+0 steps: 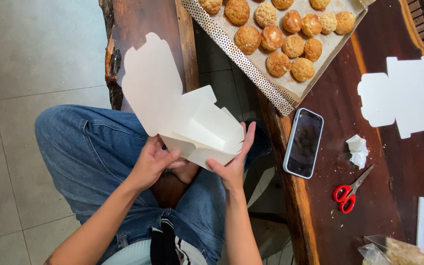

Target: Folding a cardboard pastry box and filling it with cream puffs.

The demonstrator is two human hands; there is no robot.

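White paper box [192, 128] with lid open held over the lap, left hand [154, 163] gripping its near left side, right hand [234, 162] closed on its right wall, phone [304, 142], red scissors [349, 190], tray of buns [280, 44] on wooden table [320, 216] to the right

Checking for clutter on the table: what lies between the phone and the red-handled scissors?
In the head view, only bare dark wood with a few crumbs lies between the phone and the scissors; the crumpled tissue sits above that stretch.
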